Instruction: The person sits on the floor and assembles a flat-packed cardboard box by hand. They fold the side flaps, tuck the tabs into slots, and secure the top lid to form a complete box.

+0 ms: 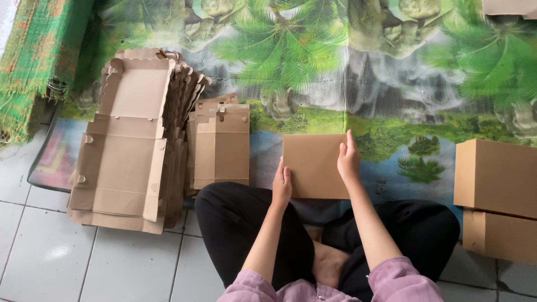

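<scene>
A brown cardboard box [312, 163] rests on the mat just beyond my crossed legs, its plain top facing up. My left hand [281, 184] grips its near left corner. My right hand [348, 157] holds its right edge, fingers pointing away from me. Both hands press against the box from either side.
A tall stack of flat unfolded box blanks [126, 151] lies at the left, with a smaller stack of blanks [221, 142] beside it. Two assembled brown boxes [497, 196] stand stacked at the right. A palm-tree printed mat [347, 72] covers the floor ahead; grey tiles [50, 257] lie near me.
</scene>
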